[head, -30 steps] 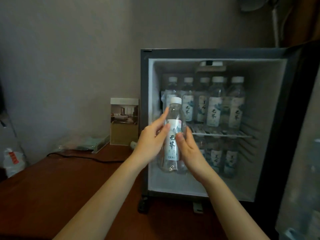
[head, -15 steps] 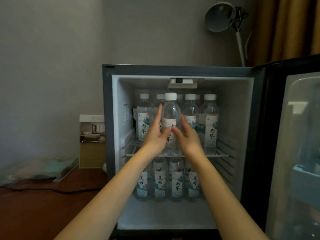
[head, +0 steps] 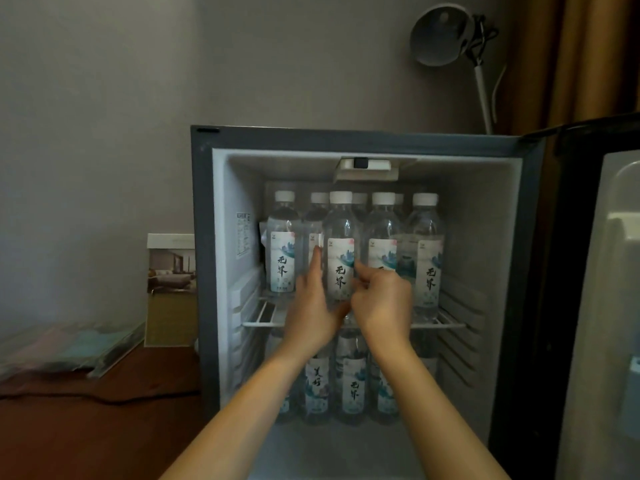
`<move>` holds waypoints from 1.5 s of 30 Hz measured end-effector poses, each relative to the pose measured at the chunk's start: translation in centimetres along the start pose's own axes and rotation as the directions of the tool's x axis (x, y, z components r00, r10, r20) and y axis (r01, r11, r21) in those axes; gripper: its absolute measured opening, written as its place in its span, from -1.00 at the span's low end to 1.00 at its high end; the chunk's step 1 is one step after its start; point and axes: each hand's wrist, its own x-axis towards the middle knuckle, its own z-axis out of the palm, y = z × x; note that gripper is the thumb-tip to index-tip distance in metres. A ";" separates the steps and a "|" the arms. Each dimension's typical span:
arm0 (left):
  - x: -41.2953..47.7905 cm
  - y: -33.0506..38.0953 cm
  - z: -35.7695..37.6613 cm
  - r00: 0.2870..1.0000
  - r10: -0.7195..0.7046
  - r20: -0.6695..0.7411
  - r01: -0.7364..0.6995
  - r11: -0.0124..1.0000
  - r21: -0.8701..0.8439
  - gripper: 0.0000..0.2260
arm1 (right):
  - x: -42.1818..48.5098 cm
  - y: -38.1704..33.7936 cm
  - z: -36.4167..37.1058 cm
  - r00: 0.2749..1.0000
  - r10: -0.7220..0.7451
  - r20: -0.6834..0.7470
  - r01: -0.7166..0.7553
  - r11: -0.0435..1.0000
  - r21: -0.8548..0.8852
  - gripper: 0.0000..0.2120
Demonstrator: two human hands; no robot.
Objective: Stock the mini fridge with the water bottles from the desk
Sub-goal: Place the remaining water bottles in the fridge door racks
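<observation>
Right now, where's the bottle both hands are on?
Head view, centre: the bottle is at the front of the upper shelf in the fridge, between the left hand and right hand, other bottles on both sides.

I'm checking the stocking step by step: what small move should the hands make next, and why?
Probably ease the bottle straight back, then let go. The left hand and right hand hold it upright at the front of the wire shelf, between two standing bottles; its base is hidden.
</observation>
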 end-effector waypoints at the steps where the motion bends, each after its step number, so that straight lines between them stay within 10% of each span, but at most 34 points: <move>1: 0.2 0.0 0.1 1.000 -0.018 -0.010 0.018 1.000 0.003 -0.17 | -0.1 -0.1 0.0 1.000 -0.001 0.003 0.002 1.000 -0.023 -0.59; 12: -1.1 0.4 -0.4 0.994 -0.099 0.041 0.093 0.988 0.121 -0.15 | -1.8 -0.3 -0.7 0.993 0.075 0.095 -0.067 0.994 -0.083 -0.60; 19: -7.5 -0.6 -3.1 0.993 0.028 -0.113 -0.001 0.973 0.233 -0.53 | -4.8 0.6 -1.0 0.974 0.064 0.215 -0.038 0.992 -0.120 -0.72; 24: -13.8 -4.3 -8.1 0.972 0.126 -0.197 -0.063 0.953 0.296 -0.70 | -9.1 -1.2 2.3 0.632 0.218 0.744 -0.149 0.976 -0.158 -0.79; 31: -19.6 -13.0 -17.4 0.876 -0.389 -0.284 0.474 0.799 0.369 -0.68 | -16.0 -3.8 10.9 0.322 0.155 0.934 -0.145 0.983 -0.113 -0.76; 39: -18.7 -19.9 -21.1 0.793 -0.531 -0.300 0.608 0.719 0.336 -0.74 | -16.7 -7.2 23.4 0.526 0.185 0.830 0.106 0.954 -0.280 -0.69; 45: -15.2 -24.4 -21.0 0.787 -0.564 -0.249 0.616 0.737 0.278 -0.78 | -13.2 -4.6 30.6 0.595 0.445 0.670 -0.030 0.844 -0.535 -0.39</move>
